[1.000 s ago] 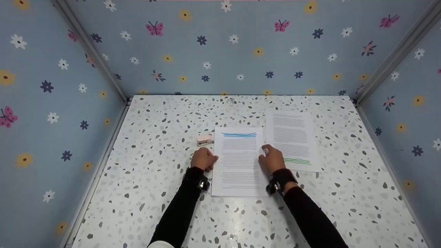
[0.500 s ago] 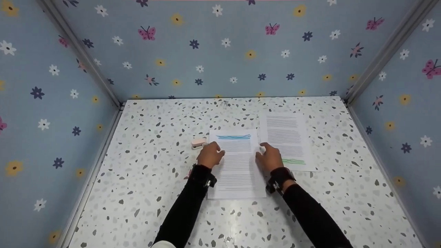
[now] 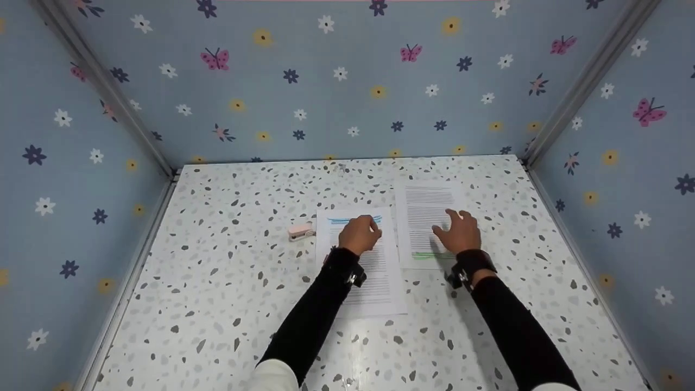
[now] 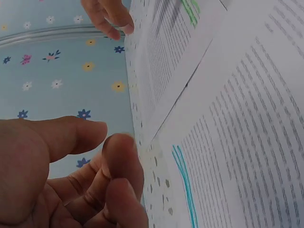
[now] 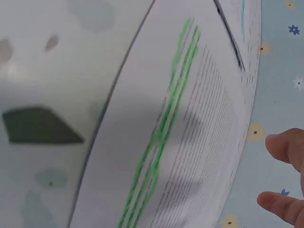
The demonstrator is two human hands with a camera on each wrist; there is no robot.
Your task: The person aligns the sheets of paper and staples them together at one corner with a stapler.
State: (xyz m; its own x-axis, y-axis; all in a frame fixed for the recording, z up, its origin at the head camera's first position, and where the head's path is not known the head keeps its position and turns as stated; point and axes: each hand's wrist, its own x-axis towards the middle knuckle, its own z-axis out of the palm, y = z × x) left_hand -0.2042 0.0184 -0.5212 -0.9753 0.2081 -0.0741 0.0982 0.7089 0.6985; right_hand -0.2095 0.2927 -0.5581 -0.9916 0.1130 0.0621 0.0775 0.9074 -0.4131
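Two printed sheets lie side by side on the speckled table. My left hand hovers or rests with curled fingers on the upper part of the sheet with blue lines, just below its blue marks, and holds nothing. My right hand is spread flat with straight fingers over the sheet with green lines, near its green marks. Whether the palm touches the paper I cannot tell.
A small pink stapler lies on the table just left of the blue-lined sheet. Flowered blue walls close the table on the left, back and right. Black sleeves cover both forearms.
My left hand moved from the table beside the blue-lined sheet up and right onto it. My right hand left that sheet's right edge and moved right over the green-lined sheet, spreading its fingers.
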